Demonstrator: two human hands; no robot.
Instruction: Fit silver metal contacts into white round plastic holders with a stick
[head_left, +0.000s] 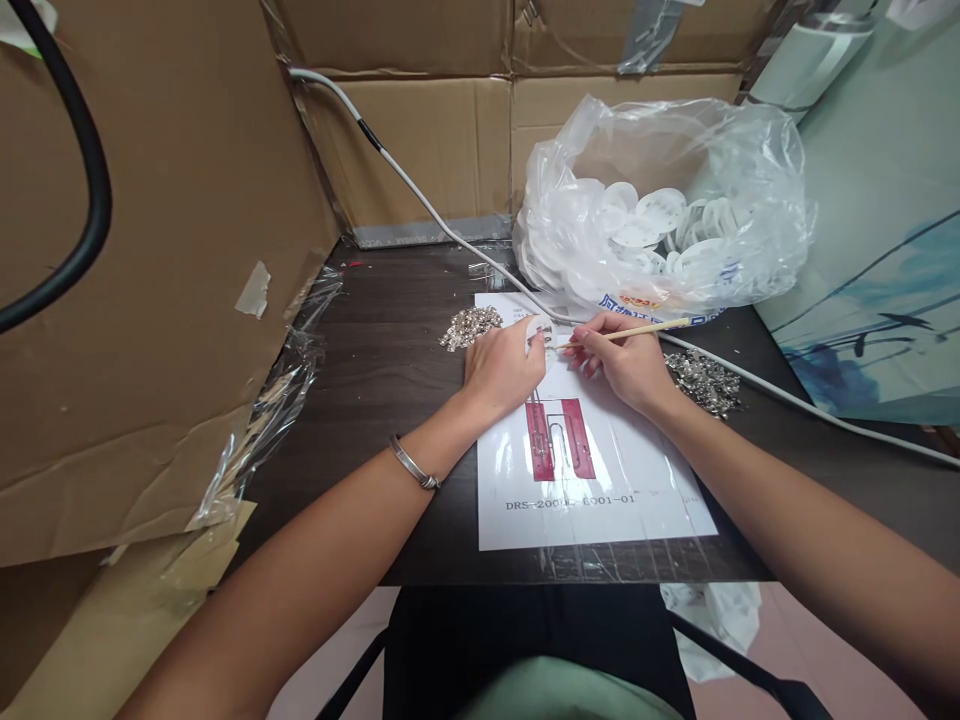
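My left hand [508, 362] is closed on a small white disc [538, 330] over the upper part of a printed sheet [495, 450]. Between thumb and fingers, my right hand [616, 358] grips a thin wooden stick [649, 330]. The stick's tip meets or nearly meets the disc's right side; fine detail there is too small to tell. Beside my left hand lies a pile of small shiny metal parts [470, 327]. Another heap of silvery metal parts [703, 382] sits just right of my right wrist.
Behind my hands stands a clear plastic bag [547, 250] full of white discs [660, 215]. A grey cable [420, 195] crosses the dark table [405, 370]. Cardboard walls [435, 150] enclose the left and back. A white bottle [814, 65] is at the upper right.
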